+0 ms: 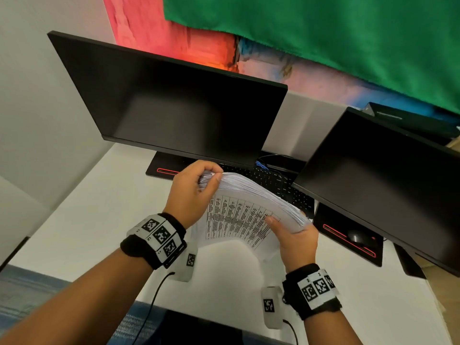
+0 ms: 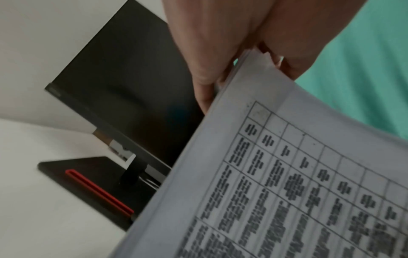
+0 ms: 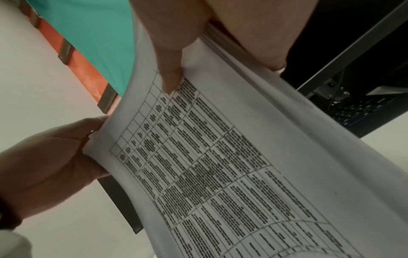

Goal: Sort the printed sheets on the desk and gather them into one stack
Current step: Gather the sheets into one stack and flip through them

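Observation:
A thick stack of printed sheets point(image 1: 239, 215), with a black table on the side facing me, is held up above the white desk point(image 1: 94, 220). My left hand point(image 1: 196, 185) grips its upper left corner, fingers curled over the far edge. My right hand point(image 1: 293, 232) pinches the right edge, thumb on the printed table and fingers behind. The stack bows between the two hands. In the left wrist view the stack point(image 2: 287, 174) fills the lower right under my left hand point(image 2: 212, 57). The right wrist view shows the stack point(image 3: 220, 157), my right thumb point(image 3: 170, 69) on it, and my left hand point(image 3: 55, 162).
A black monitor point(image 1: 174, 103) stands behind the stack and a second monitor point(image 1: 388, 175) at the right. A black keyboard point(image 1: 278, 183) lies between them. A mouse point(image 1: 358, 236) sits on the right monitor's base. A green cloth point(image 1: 323, 38) hangs behind.

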A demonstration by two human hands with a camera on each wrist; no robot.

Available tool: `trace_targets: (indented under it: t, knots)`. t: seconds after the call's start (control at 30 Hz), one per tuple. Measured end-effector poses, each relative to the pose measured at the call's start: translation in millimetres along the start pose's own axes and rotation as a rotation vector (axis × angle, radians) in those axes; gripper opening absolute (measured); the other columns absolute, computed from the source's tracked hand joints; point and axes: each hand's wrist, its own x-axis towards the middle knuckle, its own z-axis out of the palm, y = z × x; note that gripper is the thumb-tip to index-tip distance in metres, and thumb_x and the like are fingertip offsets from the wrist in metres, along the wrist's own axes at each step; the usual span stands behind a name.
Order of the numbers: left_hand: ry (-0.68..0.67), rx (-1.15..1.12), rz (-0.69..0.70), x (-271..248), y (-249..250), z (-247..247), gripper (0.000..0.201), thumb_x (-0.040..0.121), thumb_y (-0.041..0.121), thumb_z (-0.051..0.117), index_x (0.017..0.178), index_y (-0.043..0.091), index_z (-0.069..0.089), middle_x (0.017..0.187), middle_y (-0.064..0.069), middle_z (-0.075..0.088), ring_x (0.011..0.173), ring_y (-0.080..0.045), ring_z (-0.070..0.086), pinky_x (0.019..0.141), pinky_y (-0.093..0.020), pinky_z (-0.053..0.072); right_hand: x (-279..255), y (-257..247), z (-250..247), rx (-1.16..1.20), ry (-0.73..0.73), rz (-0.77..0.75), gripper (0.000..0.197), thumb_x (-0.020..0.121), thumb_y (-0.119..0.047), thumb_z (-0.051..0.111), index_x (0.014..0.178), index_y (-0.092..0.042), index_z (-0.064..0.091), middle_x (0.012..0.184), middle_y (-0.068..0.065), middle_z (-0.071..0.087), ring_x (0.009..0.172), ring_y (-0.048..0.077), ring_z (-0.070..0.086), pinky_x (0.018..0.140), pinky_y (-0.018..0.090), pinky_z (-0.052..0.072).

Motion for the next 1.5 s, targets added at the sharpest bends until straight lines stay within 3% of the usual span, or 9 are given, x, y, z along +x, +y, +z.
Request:
trace_targets:
  t: [0.27,0.63,0.73,0.8,0.87,1.0,1.23,1.4,1.5]
  knots:
    - [-0.007,0.049,-0.05,5.1,-0.1,-1.6,0.011,0.096,0.015,0.054,0.089,0.021,0.06,0.087,0.006,0.065,0.075,-0.009,0.064,0.066,-0.022,0.056,3.3,0.1,0.0,-0.031,0.025,-0.008,0.035,0.072,-0.006,0.084,0.103,-0.015,0.071,0.096,-0.001,0.077,0.09,0.012,0.074,0.076,0.03,0.062]
    - [0.022,-0.341,-0.225,6.3,-3.0,3.6,0.01,0.096,0.021,0.049,0.101,0.022,0.058,0.098,-0.001,0.071,0.094,-0.022,0.066,0.084,-0.045,0.054,4.9,0.2,1.7,-0.013,0.029,-0.017,0.03,0.076,-0.004,0.082,0.103,-0.014,0.072,0.095,-0.007,0.078,0.088,0.009,0.074,0.075,0.022,0.06]
    - [-0.175,-0.443,-0.175,-1.8,-19.4,-10.1,0.056,0.08,0.053,0.068,0.126,0.029,0.047,0.115,-0.002,0.067,0.107,-0.019,0.064,0.091,-0.032,0.052,7.8,-0.4,-1.5,0.032,0.054,0.002,0.028,0.077,-0.006,0.08,0.103,-0.013,0.073,0.096,-0.001,0.078,0.092,0.015,0.074,0.081,0.029,0.061]
    - [-0.341,-0.373,-0.213,-10.3,-32.5,-17.1,0.087,0.063,0.053,0.083,0.136,0.036,0.038,0.126,0.006,0.063,0.119,-0.015,0.06,0.104,-0.03,0.046,10.9,-0.8,-5.6,0.039,0.07,0.018,0.032,0.075,-0.01,0.081,0.106,-0.012,0.073,0.098,0.001,0.078,0.094,0.018,0.074,0.08,0.03,0.061]
    - [-0.373,-0.179,-0.239,-13.1,-40.8,-16.3,0.073,0.066,0.035,0.087,0.128,0.039,0.048,0.121,0.02,0.063,0.117,-0.005,0.06,0.106,-0.035,0.046,15.2,-3.8,-6.0,0.048,0.071,0.042,0.032,0.074,-0.012,0.081,0.105,-0.013,0.072,0.097,0.002,0.078,0.094,0.02,0.075,0.075,0.027,0.061]
    - [-0.19,-0.2,-0.174,-6.6,-25.9,-8.0,0.02,0.077,0.031,0.074,0.093,0.034,0.062,0.094,0.02,0.069,0.086,-0.002,0.065,0.077,-0.028,0.055,16.8,-18.6,-5.0,0.044,0.074,-0.026,0.027,0.077,-0.005,0.079,0.099,-0.02,0.073,0.099,0.003,0.077,0.095,0.019,0.074,0.081,0.033,0.06]
    - [-0.211,-0.505,-0.243,-29.9,-23.6,16.0,0.068,0.067,0.051,0.08,0.113,0.018,0.043,0.1,0.005,0.059,0.084,-0.006,0.066,0.068,-0.021,0.056,-3.8,-11.1,-6.6,-0.016,0.097,-0.055,0.051,0.068,-0.006,0.087,0.11,-0.023,0.064,0.101,-0.005,0.069,0.088,0.006,0.071,0.071,0.024,0.059]
    - [0.03,-0.471,-0.21,-23.0,-16.0,25.9,0.042,0.079,0.039,0.067,0.11,0.018,0.048,0.099,-0.014,0.058,0.083,-0.013,0.062,0.07,-0.026,0.054,5.7,-17.9,3.1,0.1,0.217,-0.127,0.029,0.082,-0.01,0.077,0.101,-0.028,0.064,0.089,-0.009,0.069,0.082,0.011,0.068,0.073,0.031,0.059]
    - [0.124,-0.356,-0.193,-21.7,-14.4,29.0,0.031,0.084,0.038,0.057,0.108,0.019,0.053,0.099,-0.004,0.059,0.092,-0.02,0.059,0.081,-0.034,0.053,9.0,-21.9,7.5,0.095,0.27,-0.119,0.013,0.078,-0.031,0.073,0.089,-0.035,0.068,0.085,-0.012,0.069,0.085,0.018,0.066,0.079,0.044,0.059]
